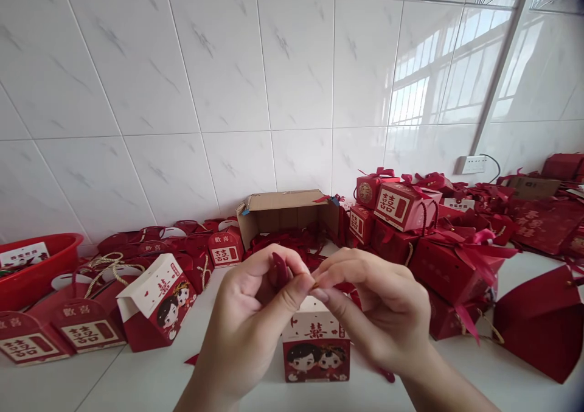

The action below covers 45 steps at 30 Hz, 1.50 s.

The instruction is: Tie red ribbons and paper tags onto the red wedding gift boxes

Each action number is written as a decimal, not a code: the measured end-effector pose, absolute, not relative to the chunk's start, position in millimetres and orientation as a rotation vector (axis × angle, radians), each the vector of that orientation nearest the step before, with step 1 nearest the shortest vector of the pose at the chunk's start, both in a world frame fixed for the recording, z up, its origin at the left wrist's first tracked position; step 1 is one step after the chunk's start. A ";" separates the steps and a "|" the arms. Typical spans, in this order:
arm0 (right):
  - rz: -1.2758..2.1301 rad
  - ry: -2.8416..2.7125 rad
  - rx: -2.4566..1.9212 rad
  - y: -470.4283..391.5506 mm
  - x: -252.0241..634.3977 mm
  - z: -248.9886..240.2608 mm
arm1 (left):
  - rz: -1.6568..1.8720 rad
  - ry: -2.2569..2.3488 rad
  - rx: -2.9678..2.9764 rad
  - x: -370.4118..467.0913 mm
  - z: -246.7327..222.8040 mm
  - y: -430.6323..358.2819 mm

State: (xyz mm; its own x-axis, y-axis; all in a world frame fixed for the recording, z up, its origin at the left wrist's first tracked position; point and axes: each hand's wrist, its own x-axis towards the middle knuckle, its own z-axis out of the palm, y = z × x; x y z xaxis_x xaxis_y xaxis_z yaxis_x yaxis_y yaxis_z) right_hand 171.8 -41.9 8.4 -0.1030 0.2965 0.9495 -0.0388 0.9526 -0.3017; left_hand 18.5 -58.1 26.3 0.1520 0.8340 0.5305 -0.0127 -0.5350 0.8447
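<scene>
My left hand (255, 321) is closed in a pinch, with a dark red ribbon (279, 271) showing between its fingers. Its fingertips meet those of my right hand (378, 308), which also pinches; a tiny brownish bit shows between them, too small to name. Below and behind the fingers stands a small red and cream box (317, 362) with two cartoon figures on its front. My hands hide its top and part of its upper edges. Ribbon ends lie on the white table at both sides of this box.
An open cardboard box (292, 217) with red ribbons stands by the wall. Red gift boxes (89, 333) and a red basin (41, 266) are at the left. Stacked ribboned boxes (456, 266) and a large red piece (542, 324) fill the right.
</scene>
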 end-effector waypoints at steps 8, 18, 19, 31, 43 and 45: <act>0.383 -1.676 -0.225 -37.5 177.3 6.5 | 1.403 0.825 1.630 14.1 30.3 -59.0; 0.364 -1.657 -0.307 -34.2 177.2 4.6 | 1.459 0.955 1.667 18.4 26.5 -61.7; 0.367 -1.659 -0.305 -34.1 176.8 4.6 | 1.462 0.912 1.627 19.5 27.0 -62.4; 0.355 -1.695 -0.259 -40.4 180.8 4.3 | 1.061 0.295 0.986 20.8 29.1 -65.4; 0.354 -1.708 -0.297 -44.0 185.7 7.4 | 0.993 0.331 1.050 22.9 27.0 -62.5; 0.345 -1.716 -0.307 -44.6 186.7 7.4 | 0.994 0.345 1.087 23.7 25.9 -63.2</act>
